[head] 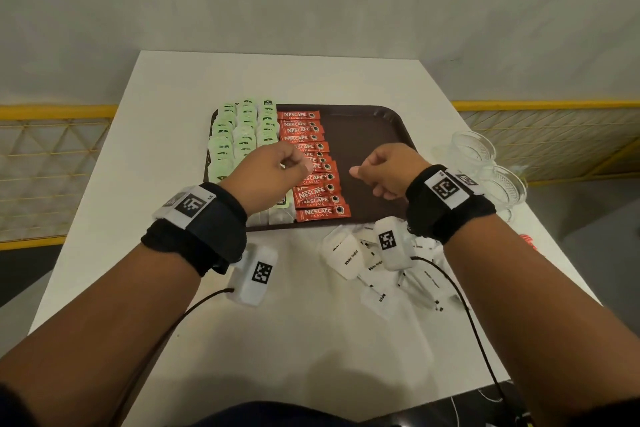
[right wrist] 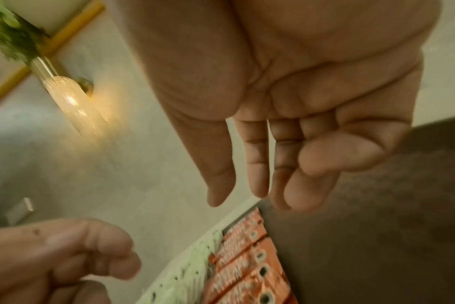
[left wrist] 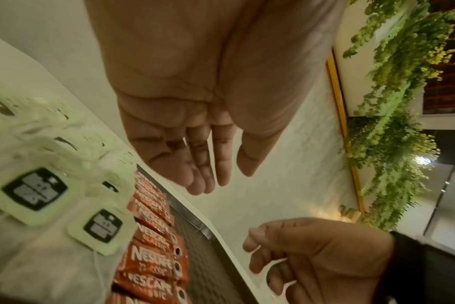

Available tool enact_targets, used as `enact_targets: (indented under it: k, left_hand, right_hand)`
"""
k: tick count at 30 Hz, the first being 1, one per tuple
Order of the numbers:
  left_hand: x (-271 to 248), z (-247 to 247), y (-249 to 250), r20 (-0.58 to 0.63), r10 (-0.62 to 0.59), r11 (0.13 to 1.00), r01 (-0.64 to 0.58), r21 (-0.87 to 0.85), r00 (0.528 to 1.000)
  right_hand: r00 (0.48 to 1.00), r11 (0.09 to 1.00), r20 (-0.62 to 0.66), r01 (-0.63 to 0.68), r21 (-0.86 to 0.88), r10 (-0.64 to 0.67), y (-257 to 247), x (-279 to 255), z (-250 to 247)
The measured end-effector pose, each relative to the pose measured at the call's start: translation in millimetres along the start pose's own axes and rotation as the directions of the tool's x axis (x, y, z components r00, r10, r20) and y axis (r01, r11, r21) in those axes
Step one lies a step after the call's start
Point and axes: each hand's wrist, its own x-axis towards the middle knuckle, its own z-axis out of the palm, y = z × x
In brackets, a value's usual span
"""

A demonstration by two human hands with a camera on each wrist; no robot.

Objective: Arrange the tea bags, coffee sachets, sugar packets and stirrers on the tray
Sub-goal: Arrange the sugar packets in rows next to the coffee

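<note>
A brown tray [head: 367, 135] lies on the white table [head: 277, 340]. Green tea bags [head: 239, 135] fill its left columns, and a column of red coffee sachets [head: 311, 191] runs beside them; the tray's right part is bare. My left hand [head: 291, 163] hovers over the sachets with relaxed fingers [left wrist: 203, 176], holding nothing. My right hand [head: 367, 173] hangs over the bare part, fingers [right wrist: 257, 181] loose and empty. White sugar packets [head: 349, 256] lie scattered on the table in front of the tray, under my right wrist. No stirrers can be made out.
Two clear glass cups [head: 485, 166] stand just right of the tray near the table's right edge. A small red object [head: 528, 241] shows at that edge, partly hidden by my right arm. A yellow railing [head: 52, 111] runs behind the table.
</note>
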Motion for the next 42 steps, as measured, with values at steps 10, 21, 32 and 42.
enact_targets:
  k: [10,21,32,42]
  left_hand:
    - [-29,67,21,0.210,0.042,0.979,-0.082,0.187,0.977]
    - [-50,112,15,0.176,-0.132,0.767,-0.012,0.641,0.975]
    - [-60,132,21,-0.009,-0.284,0.783,0.237,0.576,0.959]
    - [-69,130,13,-0.027,-0.346,0.858,0.328,0.396,0.938]
  right_hand:
    - [0.979,0.984,-0.100,0.176,-0.019,-0.177,93,-72,-20]
    - [0.978,0.957,0.029,0.206,-0.203,-0.204,147,-104,-16]
    - [0.952,0.843,0.151,0.305,-0.442,-0.265,144,-115,0]
    - [0.943,0.821,0.100,0.327,-0.468,-0.318,146,-118,14]
